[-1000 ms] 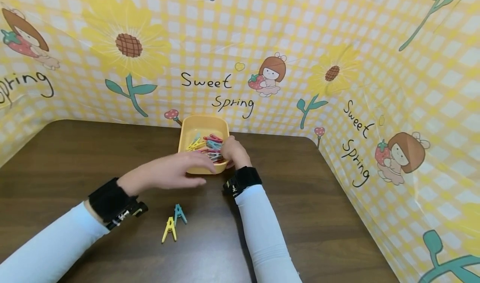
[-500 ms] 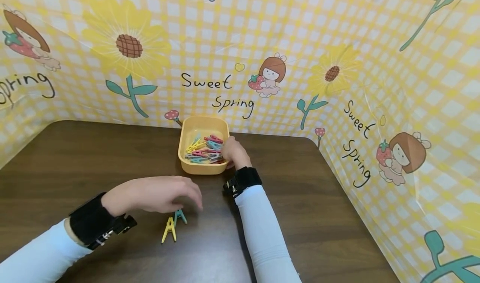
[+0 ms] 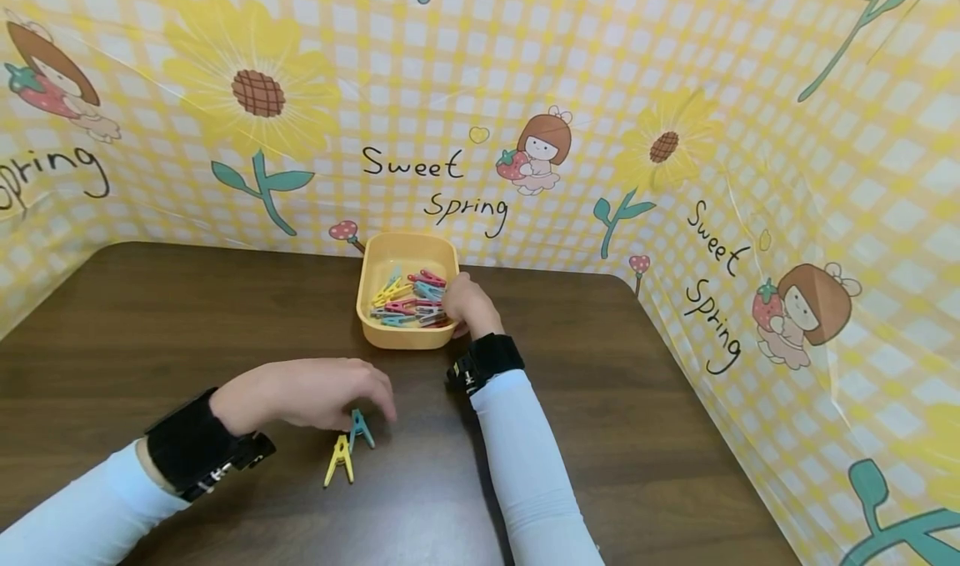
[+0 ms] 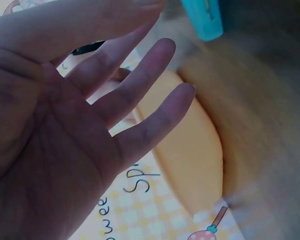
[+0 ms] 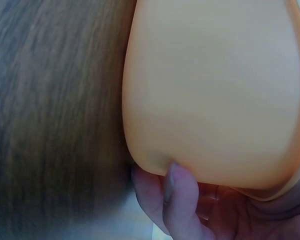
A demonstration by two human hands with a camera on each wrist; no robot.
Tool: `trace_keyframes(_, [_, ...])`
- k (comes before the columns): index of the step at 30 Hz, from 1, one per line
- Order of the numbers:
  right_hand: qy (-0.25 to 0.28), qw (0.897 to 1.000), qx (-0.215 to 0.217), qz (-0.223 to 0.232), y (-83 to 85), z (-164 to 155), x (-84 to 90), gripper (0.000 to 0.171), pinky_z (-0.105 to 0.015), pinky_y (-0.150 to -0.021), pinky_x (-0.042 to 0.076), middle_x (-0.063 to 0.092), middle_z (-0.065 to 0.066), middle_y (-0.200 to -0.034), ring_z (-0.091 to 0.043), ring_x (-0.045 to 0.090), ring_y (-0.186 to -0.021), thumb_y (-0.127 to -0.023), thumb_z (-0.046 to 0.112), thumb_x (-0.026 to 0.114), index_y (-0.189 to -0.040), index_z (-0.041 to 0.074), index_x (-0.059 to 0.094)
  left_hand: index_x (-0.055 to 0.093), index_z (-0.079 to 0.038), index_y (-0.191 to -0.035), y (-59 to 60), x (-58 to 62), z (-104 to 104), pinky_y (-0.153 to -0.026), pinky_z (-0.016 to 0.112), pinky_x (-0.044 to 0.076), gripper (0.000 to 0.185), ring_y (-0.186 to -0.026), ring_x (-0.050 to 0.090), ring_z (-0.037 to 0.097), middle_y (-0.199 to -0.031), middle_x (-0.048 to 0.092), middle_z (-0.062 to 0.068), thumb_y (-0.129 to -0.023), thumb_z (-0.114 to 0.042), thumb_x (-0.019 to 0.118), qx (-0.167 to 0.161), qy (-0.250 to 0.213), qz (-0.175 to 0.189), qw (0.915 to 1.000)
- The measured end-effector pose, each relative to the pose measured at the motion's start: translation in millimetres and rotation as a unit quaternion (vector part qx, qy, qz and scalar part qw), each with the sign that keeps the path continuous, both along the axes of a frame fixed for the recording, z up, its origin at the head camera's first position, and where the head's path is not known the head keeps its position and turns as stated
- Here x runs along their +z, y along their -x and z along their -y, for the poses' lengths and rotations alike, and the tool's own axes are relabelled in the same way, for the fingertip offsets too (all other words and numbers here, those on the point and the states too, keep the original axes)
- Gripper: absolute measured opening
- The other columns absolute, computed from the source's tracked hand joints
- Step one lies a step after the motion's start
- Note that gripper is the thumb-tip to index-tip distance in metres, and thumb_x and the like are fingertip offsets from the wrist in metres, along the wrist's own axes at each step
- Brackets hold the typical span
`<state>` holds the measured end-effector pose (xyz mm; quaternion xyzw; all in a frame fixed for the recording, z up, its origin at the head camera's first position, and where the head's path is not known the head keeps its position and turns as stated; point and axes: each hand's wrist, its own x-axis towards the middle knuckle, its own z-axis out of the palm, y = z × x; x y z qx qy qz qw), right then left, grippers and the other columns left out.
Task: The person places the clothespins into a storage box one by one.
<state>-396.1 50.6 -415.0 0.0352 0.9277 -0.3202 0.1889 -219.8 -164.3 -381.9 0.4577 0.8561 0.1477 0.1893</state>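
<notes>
My left hand (image 3: 318,393) is low over the table, its fingers loosely bent beside a teal clothespin (image 3: 362,429). In the left wrist view those fingers are spread apart, with the teal clothespin (image 4: 205,20) beyond the thumb and nothing in the palm. A yellow clothespin (image 3: 340,461) lies just nearer the front, touching or almost touching the teal one. At the far side, my right hand (image 3: 471,303) grips the right wall of a yellow plastic container (image 3: 408,338); its thumb (image 5: 182,192) presses the outer wall in the right wrist view. Several colored clothespins (image 3: 401,306) lie inside.
The dark wooden table (image 3: 637,433) carries all of this. A yellow checked cloth (image 3: 315,116) with printed flowers and figures rises behind the container and along both sides.
My left hand has drawn back from over the container toward the front and left, then settled by the teal clothespin. The right hand has stayed at the container, which has not moved.
</notes>
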Motion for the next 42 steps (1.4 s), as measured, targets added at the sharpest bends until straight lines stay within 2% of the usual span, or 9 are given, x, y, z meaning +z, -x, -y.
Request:
trace_keyframes(6, [-0.003, 1.000, 0.003, 0.004, 1.9, 0.7, -1.3, 0.062, -0.037, -0.061, 0.067, 0.056, -0.027, -0.149, -0.032, 0.075, -0.079, -0.116, 0.017, 0.043, -0.170, 0.005, 0.016, 0.081, -0.031, -0.120, -1.7, -5.4, -4.1, -0.107, 0.040, 0.056, 0.040, -0.115, 0.062, 0.008, -0.123, 0.075, -0.016, -0.093, -0.001, 0.082, 0.013, 0.012, 0.030, 0.9994])
trace_keyframes(14, [-0.008, 1.000, 0.000, 0.013, -1.4, 1.8, 2.8, 0.060, -0.037, -0.062, 0.067, 0.056, -0.026, -0.150, -0.031, 0.076, -0.079, -0.117, 0.018, 0.042, -0.169, 0.004, 0.017, 0.084, -0.028, -0.109, 0.9, -12.6, -4.1, -0.097, 0.031, 0.058, 0.030, -0.107, 0.065, 0.004, -0.112, 0.076, -0.016, -0.094, -0.003, 0.081, 0.004, 0.003, 0.028, 0.9996])
trace_keyframes(21, [0.003, 1.000, -0.003, 0.027, -5.0, 0.9, 9.7, 0.056, -0.039, -0.065, 0.068, 0.057, -0.027, -0.147, -0.034, 0.076, -0.081, -0.116, 0.017, 0.043, -0.166, 0.002, 0.022, 0.083, -0.022, -0.100, 7.6, -21.8, -2.1, -0.080, 0.021, 0.058, 0.023, -0.088, 0.062, -0.003, -0.099, 0.075, -0.012, -0.095, 0.000, 0.079, 0.005, -0.021, 0.022, 0.9995])
trace_keyframes(32, [0.004, 1.000, 0.001, 0.007, -4.2, -1.1, 3.5, 0.057, -0.038, -0.063, 0.067, 0.057, -0.028, -0.147, -0.032, 0.075, -0.078, -0.117, 0.019, 0.043, -0.167, 0.002, 0.021, 0.082, -0.016, -0.105, 16.5, -31.7, -5.0, -0.071, 0.019, 0.057, 0.014, -0.078, 0.060, -0.003, -0.091, 0.075, -0.009, -0.096, -0.006, 0.080, 0.064, -0.034, -0.032, 0.9969])
trace_keyframes(35, [0.005, 1.000, 0.002, 0.019, -4.6, -1.3, 6.2, 0.058, -0.038, -0.065, 0.068, 0.057, -0.027, -0.147, -0.032, 0.074, -0.078, -0.116, 0.019, 0.044, -0.167, 0.002, 0.021, 0.081, -0.017, -0.108, 17.4, -32.7, -4.9, -0.070, 0.020, 0.056, 0.011, -0.076, 0.060, -0.002, -0.090, 0.074, -0.010, -0.098, -0.014, 0.080, 0.096, -0.032, -0.019, 0.9947])
trace_keyframes(38, [0.005, 0.999, 0.003, 0.031, -6.2, -1.0, 11.3, 0.059, -0.040, -0.068, 0.069, 0.056, -0.027, -0.149, -0.031, 0.074, -0.077, -0.117, 0.019, 0.044, -0.168, 0.003, 0.020, 0.079, -0.016, -0.117, 16.9, -31.1, -3.2, -0.072, 0.023, 0.055, 0.026, -0.078, 0.060, 0.003, -0.093, 0.072, -0.009, -0.095, -0.029, 0.085, 0.126, -0.024, 0.012, 0.9917])
trace_keyframes(42, [-0.002, 1.000, -0.001, 0.024, -6.6, -0.1, 10.9, 0.058, -0.039, -0.067, 0.069, 0.058, -0.027, -0.149, -0.031, 0.074, -0.077, -0.117, 0.019, 0.043, -0.168, 0.004, 0.020, 0.077, -0.015, -0.118, 13.4, -26.4, -2.3, -0.074, 0.026, 0.054, 0.038, -0.082, 0.060, 0.007, -0.096, 0.071, -0.006, -0.087, -0.030, 0.092, 0.136, -0.010, 0.035, 0.9901])
